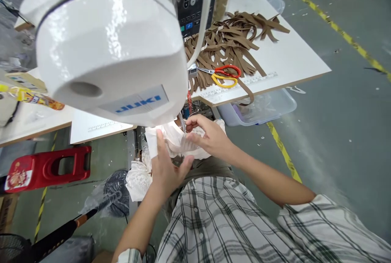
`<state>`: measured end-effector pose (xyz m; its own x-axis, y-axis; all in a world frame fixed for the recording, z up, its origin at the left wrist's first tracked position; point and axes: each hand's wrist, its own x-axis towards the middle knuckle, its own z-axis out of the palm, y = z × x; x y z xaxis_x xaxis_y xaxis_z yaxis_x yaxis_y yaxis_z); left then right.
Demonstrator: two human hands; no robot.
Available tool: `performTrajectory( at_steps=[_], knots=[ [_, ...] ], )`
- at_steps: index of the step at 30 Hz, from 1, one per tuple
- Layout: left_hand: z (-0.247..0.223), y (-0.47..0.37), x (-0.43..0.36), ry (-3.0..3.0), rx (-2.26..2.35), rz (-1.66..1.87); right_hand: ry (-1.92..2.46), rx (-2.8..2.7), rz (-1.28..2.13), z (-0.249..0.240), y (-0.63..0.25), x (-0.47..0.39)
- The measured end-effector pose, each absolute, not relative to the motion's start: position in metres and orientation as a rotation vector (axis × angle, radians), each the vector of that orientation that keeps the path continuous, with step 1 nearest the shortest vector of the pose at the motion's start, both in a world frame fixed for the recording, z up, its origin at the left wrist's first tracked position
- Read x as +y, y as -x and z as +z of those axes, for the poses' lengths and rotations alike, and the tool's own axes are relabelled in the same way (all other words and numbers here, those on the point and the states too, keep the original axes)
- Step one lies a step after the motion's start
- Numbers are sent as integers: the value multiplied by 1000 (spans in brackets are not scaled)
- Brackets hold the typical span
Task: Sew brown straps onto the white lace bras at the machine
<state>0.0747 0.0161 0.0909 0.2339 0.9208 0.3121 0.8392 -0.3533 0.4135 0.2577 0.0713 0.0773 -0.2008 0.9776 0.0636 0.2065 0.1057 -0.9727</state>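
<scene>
White fabric (pixel 172 134) lies bunched under the needle area of a white JUKI sewing machine (pixel 122 59), whose head hides part of it. My left hand (pixel 166 169) rests on the near left part of the fabric, index finger stretched forward and thumb spread apart. On the other side, my right hand (pixel 210 134) has bent fingers and thumb closed on the fabric, right beside the metal presser foot (pixel 181 123). More white lace-like fabric (pixel 139 179) hangs below, to the left of my lap.
Scissors (pixel 224 75) with red and yellow handles lie near brown fabric strips (pixel 235 43) on the white table (pixel 299 59). Below it stands a clear plastic bin (pixel 262 106). A drink bottle (pixel 36 97) lies at left, above a red stool (pixel 49 168).
</scene>
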Motion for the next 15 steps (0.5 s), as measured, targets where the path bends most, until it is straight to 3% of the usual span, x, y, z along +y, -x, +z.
performTrajectory(
  at_steps=[4,9,12,15],
  knots=[
    [83,-92,-26,-2406,1395,663,1237,-1434,1327,74,-262,44],
    [99,-78,-36,-1991,1296,452,1072,-1043,1698,77,-278,21],
    [120,-68,-20,-2100,1393,698,991,-1040,1894,84,-283,16],
    [136,-74,-2,-2350,1108,873,1013,-1157,1855,92,-281,15]
  ],
)
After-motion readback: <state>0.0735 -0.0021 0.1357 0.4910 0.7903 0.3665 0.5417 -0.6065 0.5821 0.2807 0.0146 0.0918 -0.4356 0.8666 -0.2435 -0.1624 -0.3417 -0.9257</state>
